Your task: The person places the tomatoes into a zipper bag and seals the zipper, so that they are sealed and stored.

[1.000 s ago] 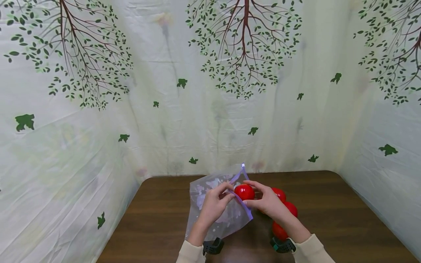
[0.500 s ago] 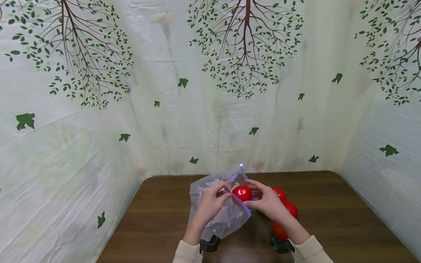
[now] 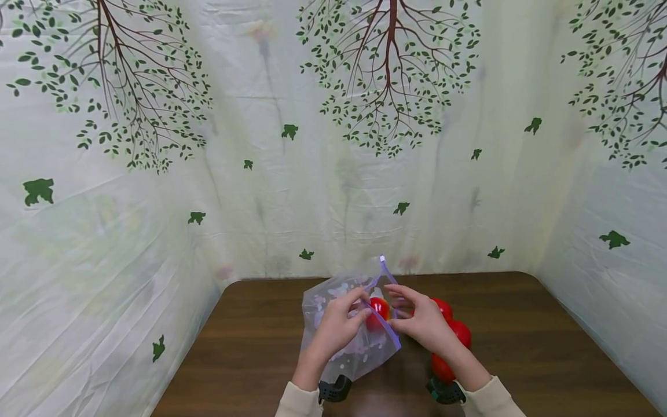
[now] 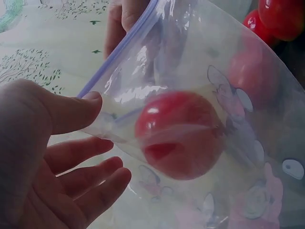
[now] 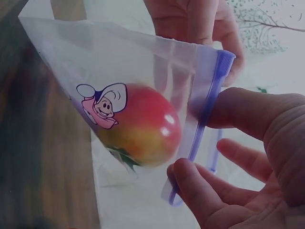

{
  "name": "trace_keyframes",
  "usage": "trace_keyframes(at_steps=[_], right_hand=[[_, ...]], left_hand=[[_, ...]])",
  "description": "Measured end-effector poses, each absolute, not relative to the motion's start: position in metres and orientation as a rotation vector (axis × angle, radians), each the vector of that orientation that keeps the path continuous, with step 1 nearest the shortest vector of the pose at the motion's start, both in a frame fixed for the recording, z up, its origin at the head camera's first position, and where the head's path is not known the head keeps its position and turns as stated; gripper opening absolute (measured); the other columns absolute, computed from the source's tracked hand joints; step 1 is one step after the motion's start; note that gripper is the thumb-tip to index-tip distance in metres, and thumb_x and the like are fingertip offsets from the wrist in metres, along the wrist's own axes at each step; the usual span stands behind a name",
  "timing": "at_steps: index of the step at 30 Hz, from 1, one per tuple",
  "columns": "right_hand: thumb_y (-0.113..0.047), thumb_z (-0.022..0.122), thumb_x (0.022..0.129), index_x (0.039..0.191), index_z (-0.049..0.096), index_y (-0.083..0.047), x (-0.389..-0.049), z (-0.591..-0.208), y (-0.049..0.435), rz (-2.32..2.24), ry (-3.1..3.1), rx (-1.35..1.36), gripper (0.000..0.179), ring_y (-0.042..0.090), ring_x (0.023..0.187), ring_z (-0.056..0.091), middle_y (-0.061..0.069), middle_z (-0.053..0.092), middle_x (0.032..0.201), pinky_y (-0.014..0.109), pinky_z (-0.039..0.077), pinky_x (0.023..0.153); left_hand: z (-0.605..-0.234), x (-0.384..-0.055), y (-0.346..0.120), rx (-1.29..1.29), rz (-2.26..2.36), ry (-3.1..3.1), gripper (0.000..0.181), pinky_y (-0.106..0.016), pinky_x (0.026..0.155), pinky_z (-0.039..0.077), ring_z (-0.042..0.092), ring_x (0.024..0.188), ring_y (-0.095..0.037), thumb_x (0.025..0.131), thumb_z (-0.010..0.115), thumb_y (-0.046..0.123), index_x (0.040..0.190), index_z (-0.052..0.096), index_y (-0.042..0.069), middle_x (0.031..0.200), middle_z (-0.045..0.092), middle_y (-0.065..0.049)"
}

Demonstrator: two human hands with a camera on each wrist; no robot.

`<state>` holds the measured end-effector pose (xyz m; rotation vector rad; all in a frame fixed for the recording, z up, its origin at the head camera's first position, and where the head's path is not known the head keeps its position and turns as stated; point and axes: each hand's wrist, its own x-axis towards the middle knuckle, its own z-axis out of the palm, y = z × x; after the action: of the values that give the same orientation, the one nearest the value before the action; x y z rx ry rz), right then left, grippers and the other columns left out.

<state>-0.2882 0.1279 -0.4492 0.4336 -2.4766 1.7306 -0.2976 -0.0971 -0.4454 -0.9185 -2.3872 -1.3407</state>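
A clear plastic zip bag with printed cartoon figures has a purple zip strip along its mouth. Inside it lies a shiny red fruit, which shades to yellow near a green leafy end in the right wrist view. My left hand pinches the rim of the mouth between thumb and forefinger, its other fingers loosely bent. At the mouth's other side is my right hand, thumb and fingers spread apart and touching the purple strip, with no fruit between them. A white slider sits at the strip's far end.
Several more red fruits lie on the brown wooden table, close beside and under my right forearm. A pale curtain printed with trees and leaves hangs behind the table and along both sides.
The red fruit has moved left and down from my right fingers into the bag. My right hand has let go of it and stays at the mouth; my left hand keeps its pinch.
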Motion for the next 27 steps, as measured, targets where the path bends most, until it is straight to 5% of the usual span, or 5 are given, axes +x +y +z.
trace_keyframes(at_steps=[7, 13, 20, 27], right_hand=[[0.004, 0.08, 0.078, 0.139, 0.058, -0.011, -0.292, -0.454, 0.131, 1.737, -2.47, 0.453, 0.066, 0.041, 0.116, 0.062, 0.018, 0.06, 0.134, 0.045, 0.054, 0.091], [-0.012, 0.084, 0.082, 0.133, 0.064, -0.022, -0.292, -0.453, 0.143, 1.638, -2.497, 0.437, 0.055, 0.034, 0.114, 0.063, 0.006, 0.066, 0.126, 0.04, 0.057, 0.085], [-0.021, 0.082, 0.085, 0.128, 0.066, -0.026, -0.293, -0.443, 0.162, 1.455, -2.559, 0.384, 0.046, 0.028, 0.113, 0.062, -0.002, 0.067, 0.122, 0.048, 0.052, 0.092], [-0.019, 0.078, 0.089, 0.13, 0.064, -0.021, -0.296, -0.432, 0.184, 1.381, -2.6, 0.416, 0.043, 0.029, 0.114, 0.061, 0.001, 0.065, 0.126, 0.041, 0.055, 0.087]], left_hand=[[-0.446, -0.298, -0.098, -0.924, -1.292, -2.352, 0.014, -0.044, 0.093, 0.053, 0.066, 0.105, -0.016, 0.094, 0.071, 0.006, 0.104, 0.064, 0.014, 0.102, 0.07, 0.0], [-0.447, -0.3, -0.1, -0.908, -1.285, -2.315, 0.015, -0.043, 0.092, 0.054, 0.066, 0.099, -0.013, 0.093, 0.072, 0.005, 0.099, 0.063, 0.015, 0.096, 0.07, 0.0], [-0.45, -0.3, -0.099, -0.896, -1.172, -2.326, 0.014, -0.034, 0.067, 0.053, 0.054, 0.071, -0.01, 0.092, 0.073, 0.008, 0.097, 0.063, 0.017, 0.09, 0.068, 0.006], [-0.449, -0.302, -0.1, -0.866, -1.168, -2.342, 0.012, -0.04, 0.074, 0.055, 0.055, 0.067, -0.01, 0.094, 0.072, 0.011, 0.101, 0.066, 0.017, 0.101, 0.074, 0.003]])
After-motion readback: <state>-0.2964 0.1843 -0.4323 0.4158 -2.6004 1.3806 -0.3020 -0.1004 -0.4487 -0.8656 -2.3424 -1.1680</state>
